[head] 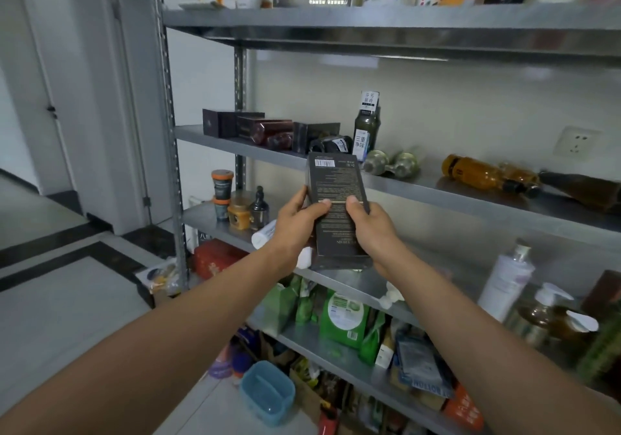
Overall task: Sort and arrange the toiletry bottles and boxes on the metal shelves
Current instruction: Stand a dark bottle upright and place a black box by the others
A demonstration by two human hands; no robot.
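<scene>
A tall dark box (336, 179) with pale print and a barcode at its top is held upright in front of the metal shelves (437, 186). My left hand (297, 223) grips its left edge, thumb on the front face. My right hand (368, 224) grips the right edge the same way. Behind the box, on the middle shelf, lie several dark and maroon boxes (265, 128), a dark jar (331, 144), an upright dark green bottle (366, 125), two greenish bottles on their sides (391, 164) and amber bottles lying flat (484, 174).
The shelf below holds orange-lidded jars (222, 181), a small dark bottle (259, 207), white tubes and a white pump bottle (507, 278). Green packets (341, 320) fill a lower shelf. A blue tub (267, 391) stands on the floor. A wall socket (576, 140) is at right.
</scene>
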